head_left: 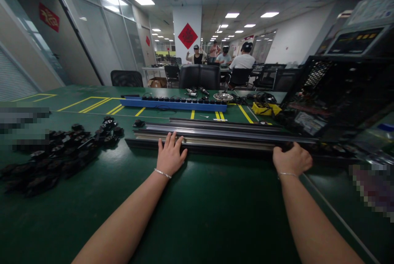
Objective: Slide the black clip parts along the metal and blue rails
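Observation:
Long black metal rails (221,144) with shiny inner channels lie side by side across the table. My left hand (170,155) rests on the nearest rail, fingers spread and pointing away from me. Further right, my right hand (292,159) is closed at the same rail, with thumb and fingers bent around a small black part (287,146) that is mostly hidden. More black parts (338,149) sit along the rail's right end. A heap of small black parts (67,145) covers the table to the left, and a single black part (138,123) lies by the rails' left ends.
Behind the rails a blue rail (172,103) carries a row of black parts. A metal bowl (223,97), a yellow object (266,109) and black cables stand at the back right. A large dark rack (335,92) rises on the right. Several people are around a far table.

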`<state>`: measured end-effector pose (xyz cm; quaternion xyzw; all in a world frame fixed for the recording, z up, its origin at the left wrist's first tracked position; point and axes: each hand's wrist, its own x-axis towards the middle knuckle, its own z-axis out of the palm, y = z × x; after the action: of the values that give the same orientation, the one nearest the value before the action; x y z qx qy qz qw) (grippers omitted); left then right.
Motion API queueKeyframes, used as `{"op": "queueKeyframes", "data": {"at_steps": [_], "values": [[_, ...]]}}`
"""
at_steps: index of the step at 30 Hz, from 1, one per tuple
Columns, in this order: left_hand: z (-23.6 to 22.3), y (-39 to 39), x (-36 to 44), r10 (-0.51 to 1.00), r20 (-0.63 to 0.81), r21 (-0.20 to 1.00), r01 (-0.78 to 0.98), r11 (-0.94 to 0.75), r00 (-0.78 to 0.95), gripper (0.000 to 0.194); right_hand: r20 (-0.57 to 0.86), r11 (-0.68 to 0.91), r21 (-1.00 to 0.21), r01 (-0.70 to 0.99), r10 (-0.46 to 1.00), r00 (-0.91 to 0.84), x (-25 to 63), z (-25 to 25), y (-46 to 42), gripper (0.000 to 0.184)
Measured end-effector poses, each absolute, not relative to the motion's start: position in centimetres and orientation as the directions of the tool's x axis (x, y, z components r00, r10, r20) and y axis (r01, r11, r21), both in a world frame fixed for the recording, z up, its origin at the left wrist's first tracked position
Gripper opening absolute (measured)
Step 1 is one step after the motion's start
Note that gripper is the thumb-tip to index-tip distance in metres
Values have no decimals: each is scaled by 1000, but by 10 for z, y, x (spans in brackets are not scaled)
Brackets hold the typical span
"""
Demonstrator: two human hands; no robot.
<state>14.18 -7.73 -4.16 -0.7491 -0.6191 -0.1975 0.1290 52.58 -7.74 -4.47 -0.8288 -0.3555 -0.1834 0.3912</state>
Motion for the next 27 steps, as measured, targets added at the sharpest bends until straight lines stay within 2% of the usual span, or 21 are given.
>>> {"op": "queueKeyframes", "data": {"at_steps": [10,27], "values": [[-44,-74,142,835,521,6,978,-209,175,45,540,-459,-515,724,483,689,519,-37,-80,48],[-41,-74,142,830,528,14,975,-220,179,38,635,-334,-427,840,551,542,510,-38,-80,36]]}}
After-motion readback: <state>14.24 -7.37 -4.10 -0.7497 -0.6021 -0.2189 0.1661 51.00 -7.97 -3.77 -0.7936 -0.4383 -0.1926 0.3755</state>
